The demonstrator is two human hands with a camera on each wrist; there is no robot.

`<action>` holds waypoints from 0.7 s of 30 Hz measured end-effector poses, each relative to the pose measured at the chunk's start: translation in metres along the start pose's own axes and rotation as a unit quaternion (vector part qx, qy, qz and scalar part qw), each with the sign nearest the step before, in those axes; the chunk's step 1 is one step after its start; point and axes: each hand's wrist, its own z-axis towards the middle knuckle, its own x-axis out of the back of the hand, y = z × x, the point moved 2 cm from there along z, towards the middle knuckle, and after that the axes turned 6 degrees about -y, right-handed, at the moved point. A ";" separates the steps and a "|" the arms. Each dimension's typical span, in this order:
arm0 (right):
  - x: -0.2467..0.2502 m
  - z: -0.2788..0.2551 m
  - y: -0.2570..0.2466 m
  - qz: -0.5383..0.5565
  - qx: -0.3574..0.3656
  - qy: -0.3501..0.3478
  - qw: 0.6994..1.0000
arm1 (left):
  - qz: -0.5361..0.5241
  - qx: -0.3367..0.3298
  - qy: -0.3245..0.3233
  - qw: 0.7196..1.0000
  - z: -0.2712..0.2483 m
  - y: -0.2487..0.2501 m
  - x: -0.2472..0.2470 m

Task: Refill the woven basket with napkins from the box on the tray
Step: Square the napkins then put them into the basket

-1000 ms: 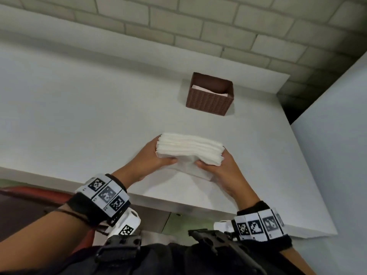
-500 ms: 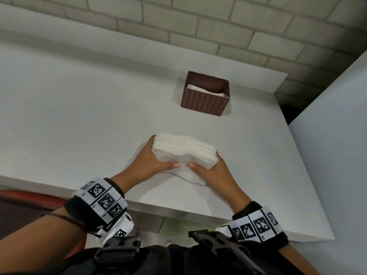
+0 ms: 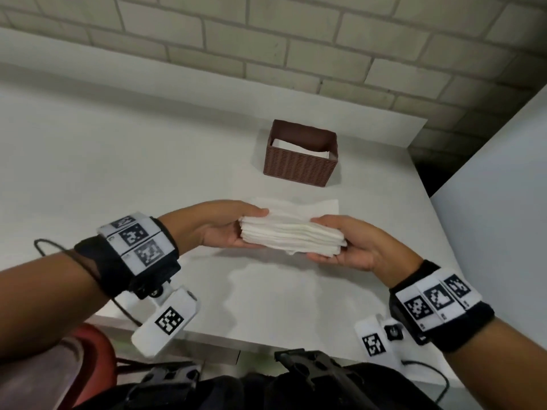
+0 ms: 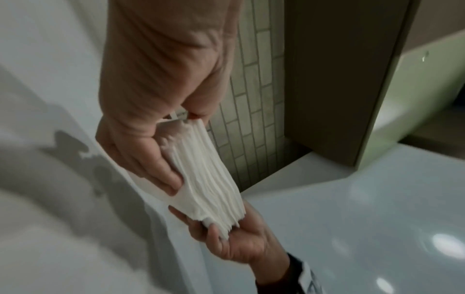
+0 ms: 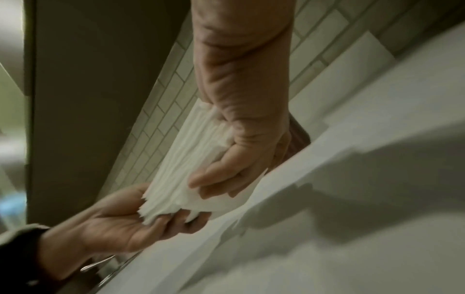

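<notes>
Head view: both hands gripping one napkin stack above the table

Left hand (image 3: 220, 227) is clamping the left end of the stack of napkins (image 3: 291, 236), thumb lying on top and fingers curling underneath. In the left wrist view the left hand (image 4: 141, 151) is showing its fingers (image 4: 166, 179) pressing into the underside of the stack (image 4: 206, 175), which is fanning out slightly along its edges. Right hand (image 3: 355, 247) is gripping the opposite end the same way, thumb over the top sheet and fingers tucked below; from the right wrist view the right hand (image 5: 246, 143) is pinching the stack (image 5: 186, 169) while the other palm is cupping its far end.

Between the two hands the stack is hanging in the air, level and clear of the table (image 3: 118, 161). One loose napkin (image 3: 296, 204) is showing behind the stack; whether it is lying on the table or belongs to the stack, I cannot tell.

Farther back on the table, well apart from the hands, the woven basket (image 3: 300, 168) is standing upright near the brick wall (image 3: 266, 39), with a few white napkins lying low inside it. Tagged wristbands (image 3: 139, 242) are wrapping both wrists.
</notes>
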 end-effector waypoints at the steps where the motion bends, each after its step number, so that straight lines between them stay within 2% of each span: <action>1: 0.004 0.004 -0.011 0.000 0.004 0.009 1.000 | 0.003 -0.011 0.007 1.000 0.005 0.011 -0.003; 5: 0.022 0.024 -0.066 -0.022 0.074 0.036 0.996 | 0.049 -0.138 0.069 0.987 0.030 0.068 -0.014; 7: 0.028 0.037 -0.093 -0.038 0.124 0.066 0.989 | 0.071 -0.201 0.121 0.970 0.043 0.096 -0.017; 10: 0.032 0.055 -0.125 -0.053 0.190 0.135 0.971 | 0.133 -0.250 0.187 0.941 0.071 0.130 -0.016; 13: 0.031 0.074 -0.144 -0.073 0.261 0.190 0.944 | 0.231 -0.274 0.245 0.901 0.097 0.149 -0.013; 15: 0.029 0.082 -0.149 -0.122 0.286 0.200 0.929 | 0.281 -0.279 0.269 0.878 0.112 0.153 -0.011; 21: 0.029 0.097 -0.155 -0.325 0.276 0.258 0.867 | 0.433 -0.279 0.306 0.800 0.136 0.155 -0.006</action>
